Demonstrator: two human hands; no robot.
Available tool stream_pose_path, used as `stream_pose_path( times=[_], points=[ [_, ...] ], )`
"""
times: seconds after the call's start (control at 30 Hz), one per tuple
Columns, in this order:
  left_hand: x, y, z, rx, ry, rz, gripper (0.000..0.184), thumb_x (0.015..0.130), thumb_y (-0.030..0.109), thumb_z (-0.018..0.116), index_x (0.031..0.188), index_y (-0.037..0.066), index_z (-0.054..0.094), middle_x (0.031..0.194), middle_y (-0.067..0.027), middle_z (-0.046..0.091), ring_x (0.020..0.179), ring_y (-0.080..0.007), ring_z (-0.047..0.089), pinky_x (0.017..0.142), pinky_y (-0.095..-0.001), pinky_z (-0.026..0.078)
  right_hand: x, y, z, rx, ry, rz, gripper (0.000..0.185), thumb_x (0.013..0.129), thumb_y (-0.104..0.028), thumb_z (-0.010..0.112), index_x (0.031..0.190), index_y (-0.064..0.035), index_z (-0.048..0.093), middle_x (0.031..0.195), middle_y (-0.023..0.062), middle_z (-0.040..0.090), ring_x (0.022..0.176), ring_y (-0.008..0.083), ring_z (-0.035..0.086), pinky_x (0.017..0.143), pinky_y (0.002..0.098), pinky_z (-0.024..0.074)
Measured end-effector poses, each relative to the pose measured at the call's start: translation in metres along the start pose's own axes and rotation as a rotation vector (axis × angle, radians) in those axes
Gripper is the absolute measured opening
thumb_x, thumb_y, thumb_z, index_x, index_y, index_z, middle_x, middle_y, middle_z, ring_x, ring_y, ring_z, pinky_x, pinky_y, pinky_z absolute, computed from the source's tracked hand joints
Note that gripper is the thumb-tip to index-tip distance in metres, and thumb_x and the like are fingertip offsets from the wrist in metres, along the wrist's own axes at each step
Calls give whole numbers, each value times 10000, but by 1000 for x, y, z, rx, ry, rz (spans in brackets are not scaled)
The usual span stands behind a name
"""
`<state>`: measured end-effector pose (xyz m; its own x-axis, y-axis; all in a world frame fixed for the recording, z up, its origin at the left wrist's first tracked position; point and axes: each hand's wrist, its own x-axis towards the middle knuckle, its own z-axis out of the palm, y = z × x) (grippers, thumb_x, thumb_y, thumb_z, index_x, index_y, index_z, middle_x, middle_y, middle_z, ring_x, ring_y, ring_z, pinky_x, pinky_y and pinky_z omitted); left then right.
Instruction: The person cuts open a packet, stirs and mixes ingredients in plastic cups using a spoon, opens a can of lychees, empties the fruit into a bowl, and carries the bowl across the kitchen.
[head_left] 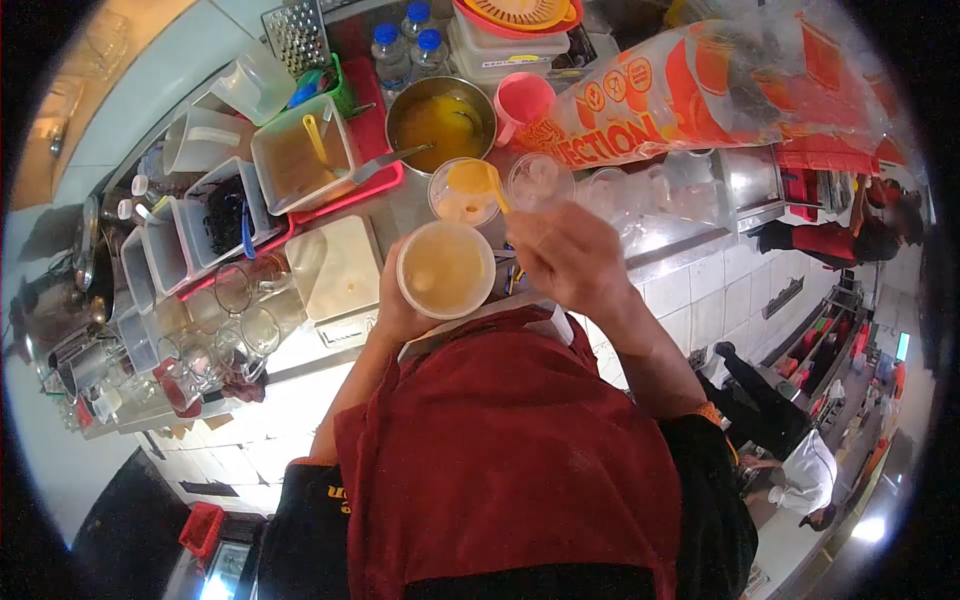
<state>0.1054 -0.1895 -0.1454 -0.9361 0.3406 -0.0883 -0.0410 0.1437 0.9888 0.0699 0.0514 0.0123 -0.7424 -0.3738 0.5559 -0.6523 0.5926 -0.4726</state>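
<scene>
My left hand is wrapped round a round plastic tub of cloudy, light-brown liquid, held close to my apron. In my closed right hand is a yellow spoon, tilted over a clear plastic cup just beyond the tub. Something yellow-orange shows at the cup's mouth; I cannot tell whether it is the spoon's bowl or food. A second clear cup stands to the right of it. Behind them is a metal pot of yellow liquid.
A pink mug and an orange-printed plastic bag lie at the back right. To the left are a tub of brown liquid, a kitchen scale and several glass mugs. Other people are farther right.
</scene>
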Motion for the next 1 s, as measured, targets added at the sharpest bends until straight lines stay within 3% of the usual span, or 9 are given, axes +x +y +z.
stream_pose_path(
  times=[0.03, 0.17, 0.23, 0.33, 0.6, 0.7, 0.77, 0.93, 1.0],
  points=[
    [0, 3, -1, 12, 3, 1, 980, 567, 181, 983, 1364, 35, 433, 1297, -121, 568, 1186, -253, 593, 1012, -385, 482, -3, 0, 2, -43, -4, -71, 304, 719, 50, 776, 1001, -28, 694, 880, 78, 664, 711, 232, 651, 586, 333, 527],
    [1, 11, -2, 37, -7, 20, 947, 578, 190, 976, 1349, 27, 452, 1300, -126, 565, 1188, -257, 589, 1018, -382, 473, -10, -14, -16, -72, 58, -177, 313, 709, 48, 777, 1002, -26, 696, 836, 77, 655, 670, 230, 642, 575, 326, 524],
    [0, 10, -2, 5, 7, 29, 946, 582, 190, 975, 1352, 24, 451, 1301, -127, 564, 1189, -257, 588, 1022, -381, 469, -17, -28, -24, 85, 67, -109, 379, 713, -19, 795, 1070, -37, 669, 879, 53, 652, 727, 228, 666, 624, 350, 554],
    [1, 11, -2, 11, 2, 49, 964, 581, 186, 975, 1363, 17, 438, 1295, -130, 566, 1186, -254, 589, 1019, -371, 472, -15, -39, -16, 144, -53, -28, 333, 721, -23, 790, 1029, -36, 664, 841, 50, 639, 683, 226, 653, 591, 352, 542],
    [7, 25, 1, -66, -7, 105, 954, 602, 130, 965, 1375, 27, 416, 1324, -119, 561, 1194, -235, 598, 1028, -373, 476, -12, -25, 7, 198, -101, 346, 171, 819, -60, 720, 985, -48, 677, 754, 125, 625, 645, 292, 631, 575, 361, 520],
    [8, 28, -2, -86, -32, 92, 967, 593, 137, 970, 1377, 40, 412, 1334, -117, 559, 1210, -237, 593, 1043, -379, 470, 0, -25, -1, 232, -9, 496, 108, 847, -55, 704, 947, -16, 690, 726, 124, 640, 608, 218, 629, 557, 324, 494],
    [8, 19, -4, -94, -54, 65, 973, 592, 138, 970, 1382, 45, 408, 1337, -118, 557, 1221, -238, 588, 1049, -384, 467, 8, -27, -9, 346, 39, 696, 101, 928, -46, 652, 985, 27, 692, 788, 61, 663, 645, 58, 550, 554, 221, 431],
    [10, 1, -6, -151, -88, -33, 986, 590, 145, 971, 1389, 51, 401, 1341, -119, 555, 1242, -243, 576, 1060, -393, 462, 27, -21, -27, 442, 167, 715, 137, 925, -93, 674, 964, 35, 704, 736, 18, 670, 641, 29, 571, 556, 223, 459],
    [10, 6, -6, -32, -84, 47, 991, 590, 151, 971, 1394, 52, 400, 1342, -117, 554, 1241, -245, 576, 1059, -393, 462, 33, -23, -29, 461, 289, 699, 118, 933, -91, 665, 945, 19, 705, 731, 13, 667, 642, 24, 562, 552, 225, 454]
  ],
)
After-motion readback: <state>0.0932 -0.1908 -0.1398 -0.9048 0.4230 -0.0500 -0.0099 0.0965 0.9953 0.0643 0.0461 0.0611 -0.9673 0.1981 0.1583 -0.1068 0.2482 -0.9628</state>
